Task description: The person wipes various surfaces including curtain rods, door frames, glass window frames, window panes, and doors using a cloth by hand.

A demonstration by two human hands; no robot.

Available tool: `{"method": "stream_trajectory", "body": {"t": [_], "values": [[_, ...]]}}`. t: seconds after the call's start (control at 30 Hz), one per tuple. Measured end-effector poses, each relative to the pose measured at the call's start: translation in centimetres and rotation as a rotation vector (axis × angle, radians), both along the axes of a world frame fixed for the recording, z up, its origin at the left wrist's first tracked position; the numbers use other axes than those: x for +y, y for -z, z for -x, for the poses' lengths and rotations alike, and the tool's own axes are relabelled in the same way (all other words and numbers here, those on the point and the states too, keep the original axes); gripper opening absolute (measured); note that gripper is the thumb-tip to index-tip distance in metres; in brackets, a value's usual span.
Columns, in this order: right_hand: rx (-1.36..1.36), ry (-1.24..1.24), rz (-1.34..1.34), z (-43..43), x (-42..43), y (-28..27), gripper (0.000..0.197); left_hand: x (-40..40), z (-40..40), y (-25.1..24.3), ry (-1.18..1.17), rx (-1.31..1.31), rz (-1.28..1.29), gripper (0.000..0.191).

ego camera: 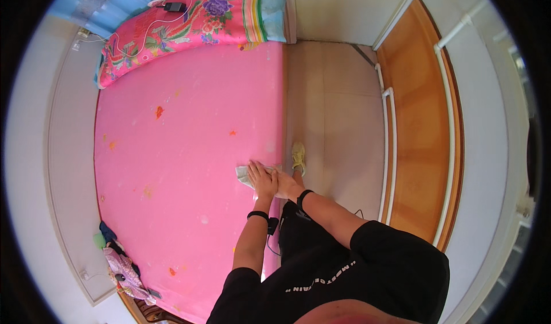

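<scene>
A pale folded cloth [243, 175] lies on the pink bed sheet [185, 160] near the bed's right edge. My left hand [262, 182] lies palm down over the cloth, fingers stretched and pressing on it. My right hand [286, 184] rests beside and against my left hand at the edge of the bed, over the cloth's other end; its fingers are partly hidden. Black bands are on both wrists, and a small black box hangs at the left one.
A flowered pink pillow [206, 18] with a black adapter [175, 7] and white cable lies at the bed's far end. Crumpled clothes [122, 268] lie at the near left corner. White pipes [389, 152] run along the right wall; a yellow shoe [298, 155] stands on the floor.
</scene>
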State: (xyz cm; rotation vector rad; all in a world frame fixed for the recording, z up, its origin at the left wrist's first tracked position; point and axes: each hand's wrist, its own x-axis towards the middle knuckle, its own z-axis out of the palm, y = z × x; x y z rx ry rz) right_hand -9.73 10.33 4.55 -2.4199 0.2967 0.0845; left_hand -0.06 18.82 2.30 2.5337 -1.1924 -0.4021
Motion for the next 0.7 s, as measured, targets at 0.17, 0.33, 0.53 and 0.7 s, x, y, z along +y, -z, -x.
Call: {"method": "stream_trajectory", "body": {"t": [0.17, 0.33, 0.53, 0.7], "values": [[-0.048, 0.186, 0.093, -4.2, -12.2, 0.8, 0.063, -14.4, -4.2, -0.2, 0.089, 0.077, 0.118, 0.087], [-0.020, 0.197, 0.038, -6.9, -24.2, 2.8, 0.068, -26.8, -7.8, -1.2, 0.088, 0.072, 0.258, 0.080], [0.110, 0.112, 0.129, -9.7, -31.5, 1.2, 0.067, -33.7, -10.6, 0.1, 0.086, 0.077, 0.264, 0.068], [0.115, 0.124, 0.180, -11.7, -31.8, -1.5, 0.066, -33.4, -12.3, 1.8, 0.134, 0.198, 0.538, 0.064]]}}
